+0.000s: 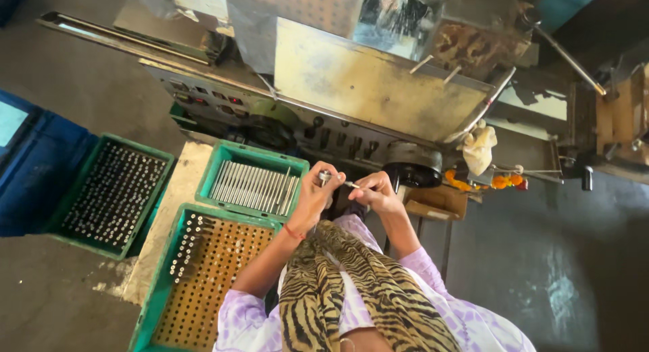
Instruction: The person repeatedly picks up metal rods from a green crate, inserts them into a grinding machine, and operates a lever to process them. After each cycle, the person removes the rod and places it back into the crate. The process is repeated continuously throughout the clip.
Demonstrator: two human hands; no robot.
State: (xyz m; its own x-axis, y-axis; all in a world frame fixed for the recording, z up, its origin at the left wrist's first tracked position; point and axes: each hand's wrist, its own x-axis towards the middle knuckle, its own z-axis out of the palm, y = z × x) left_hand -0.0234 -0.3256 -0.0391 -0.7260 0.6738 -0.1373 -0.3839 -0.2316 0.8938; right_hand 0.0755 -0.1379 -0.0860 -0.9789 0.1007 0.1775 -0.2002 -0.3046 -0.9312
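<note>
- Beside the green plastic crate of long steel rods, the left hand gripped a short metal rod.
- The right hand pinched a thin metal pin.

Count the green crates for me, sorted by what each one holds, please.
Green crate of loose metal rods lying flat: 1
Green crate with a dark rack, nearly full of upright pieces: 1
Green crate with an orange-brown peg rack, mostly empty holes: 1
Total: 3
</note>
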